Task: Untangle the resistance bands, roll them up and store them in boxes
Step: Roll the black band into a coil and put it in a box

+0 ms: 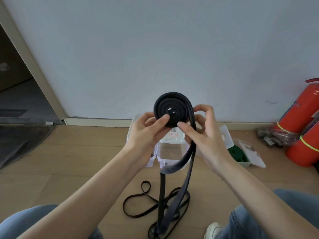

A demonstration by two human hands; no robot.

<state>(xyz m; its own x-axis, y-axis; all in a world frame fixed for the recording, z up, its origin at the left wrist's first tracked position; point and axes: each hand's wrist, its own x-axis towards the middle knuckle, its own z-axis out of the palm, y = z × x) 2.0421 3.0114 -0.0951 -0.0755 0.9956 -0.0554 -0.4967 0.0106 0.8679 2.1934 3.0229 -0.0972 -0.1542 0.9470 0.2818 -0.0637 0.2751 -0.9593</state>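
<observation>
A person, seen from above with both bare forearms reaching forward, holds a partly rolled black resistance band (170, 109) up in front of a pale wall. The left hand (146, 133) pinches the flat coil, thumb pressed on its near face and fingers curled behind it. The right hand (202, 128) grips the coil's right edge, thumb on the front and fingers bent round the two loose strands where they leave the roll. Those unrolled strands hang straight down between the forearms and reach the wooden floor (82, 152), where they meet a loose tangle of thin dark bands (146, 204) lying in loops. Behind the hands, on the floor by the skirting board, stand clear plastic boxes (170, 152) side by side, partly hidden by the wrists. To the right sits another open box (245, 152) holding a green rolled band (237, 152). Two red fire extinguishers (303, 121) lean in the right corner, and a grey mat (22, 140) lies at the left beside a doorway.
</observation>
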